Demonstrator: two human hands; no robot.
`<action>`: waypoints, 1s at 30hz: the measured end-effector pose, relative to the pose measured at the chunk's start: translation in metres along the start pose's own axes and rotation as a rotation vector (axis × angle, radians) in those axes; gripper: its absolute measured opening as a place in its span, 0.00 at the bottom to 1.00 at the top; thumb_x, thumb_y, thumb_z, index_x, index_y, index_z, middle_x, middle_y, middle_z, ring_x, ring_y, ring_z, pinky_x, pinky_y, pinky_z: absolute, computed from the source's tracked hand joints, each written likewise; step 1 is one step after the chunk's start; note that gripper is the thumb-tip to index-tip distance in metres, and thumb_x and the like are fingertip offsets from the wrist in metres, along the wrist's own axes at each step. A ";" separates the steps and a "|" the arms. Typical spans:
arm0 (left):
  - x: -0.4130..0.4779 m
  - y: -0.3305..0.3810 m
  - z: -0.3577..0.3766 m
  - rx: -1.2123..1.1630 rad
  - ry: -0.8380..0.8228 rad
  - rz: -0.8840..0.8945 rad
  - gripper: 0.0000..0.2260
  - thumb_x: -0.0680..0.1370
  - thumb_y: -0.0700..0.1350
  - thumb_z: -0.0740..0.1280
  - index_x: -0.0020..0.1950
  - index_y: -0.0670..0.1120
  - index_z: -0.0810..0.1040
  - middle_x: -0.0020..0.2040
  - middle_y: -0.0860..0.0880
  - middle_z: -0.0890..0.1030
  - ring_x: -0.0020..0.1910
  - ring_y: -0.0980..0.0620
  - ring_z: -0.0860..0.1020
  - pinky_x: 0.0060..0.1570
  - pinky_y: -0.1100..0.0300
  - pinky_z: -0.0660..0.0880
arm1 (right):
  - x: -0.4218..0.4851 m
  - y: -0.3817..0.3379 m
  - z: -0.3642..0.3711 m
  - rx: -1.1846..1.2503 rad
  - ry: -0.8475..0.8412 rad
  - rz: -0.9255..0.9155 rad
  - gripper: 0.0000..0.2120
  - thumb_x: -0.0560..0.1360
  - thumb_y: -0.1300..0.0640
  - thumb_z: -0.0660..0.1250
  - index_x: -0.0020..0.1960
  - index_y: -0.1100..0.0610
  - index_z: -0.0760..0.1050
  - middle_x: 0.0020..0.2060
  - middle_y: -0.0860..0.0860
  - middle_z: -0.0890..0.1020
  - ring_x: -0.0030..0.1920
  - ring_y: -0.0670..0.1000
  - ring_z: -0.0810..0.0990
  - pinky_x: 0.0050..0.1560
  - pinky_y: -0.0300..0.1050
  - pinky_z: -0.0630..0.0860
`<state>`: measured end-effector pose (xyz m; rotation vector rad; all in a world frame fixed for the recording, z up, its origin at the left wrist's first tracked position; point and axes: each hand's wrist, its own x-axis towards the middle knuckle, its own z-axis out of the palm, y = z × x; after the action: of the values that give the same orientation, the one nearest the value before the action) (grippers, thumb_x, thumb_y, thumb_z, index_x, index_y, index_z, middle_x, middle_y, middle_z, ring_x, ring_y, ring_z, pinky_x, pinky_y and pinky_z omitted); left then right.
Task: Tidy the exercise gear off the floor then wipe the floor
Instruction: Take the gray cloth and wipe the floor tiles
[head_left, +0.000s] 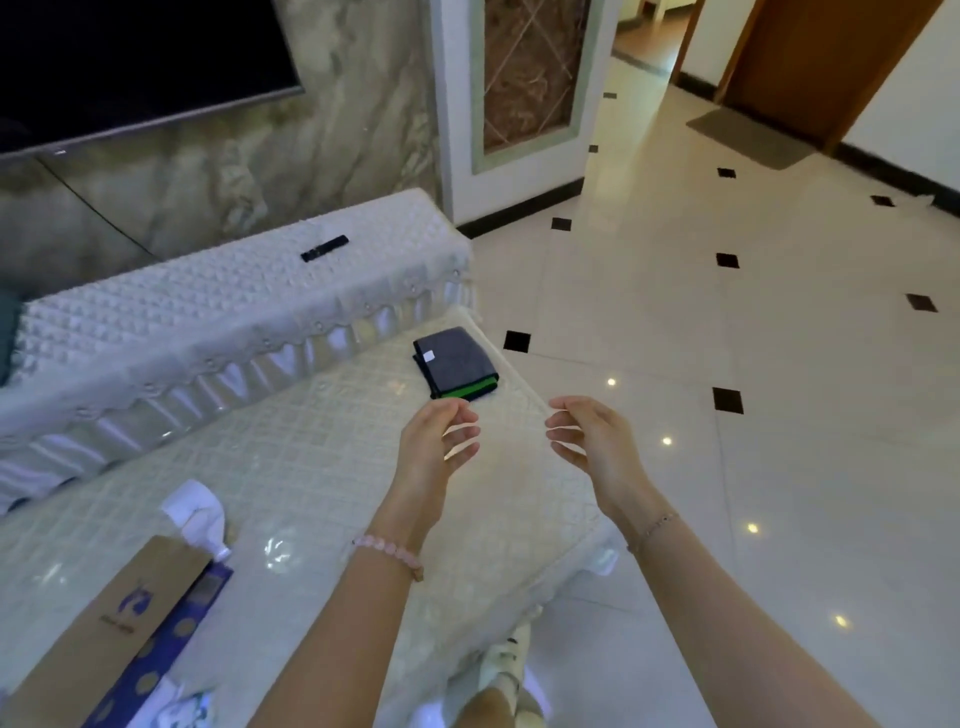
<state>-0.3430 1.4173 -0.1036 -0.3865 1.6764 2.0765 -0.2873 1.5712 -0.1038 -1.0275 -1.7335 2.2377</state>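
- Both hands hover empty over the covered table (363, 467), palms turned toward each other, fingers loosely curled and spread apart
- The folded cloth (455, 362) (grey on top, a green layer showing at its near edge) lies flat on the table just beyond the left hand (434, 441), not touched by it
- The cloth's long side runs away from the hands and a little to the left; its green edge faces the fingertips
- The left hand is nearer; the right hand (592, 436) sits off to the cloth's right
- A spray bottle (200, 512) lies back beside the left forearm
- No exercise gear shows on the visible floor (779, 415), so wiping looks like the step ahead
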 end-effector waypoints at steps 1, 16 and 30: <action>0.013 0.000 0.001 -0.009 0.018 -0.011 0.07 0.79 0.43 0.61 0.43 0.46 0.76 0.39 0.50 0.78 0.40 0.52 0.77 0.43 0.59 0.76 | 0.014 -0.001 0.004 -0.010 -0.012 0.010 0.09 0.77 0.62 0.60 0.44 0.58 0.79 0.33 0.52 0.80 0.35 0.49 0.78 0.44 0.43 0.76; 0.218 -0.046 0.003 -0.093 0.238 -0.153 0.08 0.79 0.42 0.60 0.44 0.44 0.76 0.42 0.46 0.79 0.44 0.48 0.77 0.46 0.56 0.75 | 0.273 0.048 0.059 -0.212 -0.111 0.241 0.06 0.78 0.59 0.62 0.48 0.59 0.78 0.43 0.54 0.83 0.45 0.52 0.80 0.53 0.49 0.78; 0.383 -0.171 -0.009 -0.205 0.244 -0.291 0.07 0.80 0.43 0.60 0.47 0.44 0.76 0.44 0.48 0.81 0.43 0.50 0.78 0.47 0.55 0.75 | 0.488 0.201 0.083 -0.324 -0.201 0.308 0.06 0.78 0.60 0.62 0.51 0.58 0.77 0.41 0.49 0.78 0.43 0.48 0.77 0.41 0.37 0.75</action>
<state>-0.5881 1.4992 -0.4340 -0.9250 1.4320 2.0471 -0.6470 1.6754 -0.4849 -1.2454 -2.2150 2.3569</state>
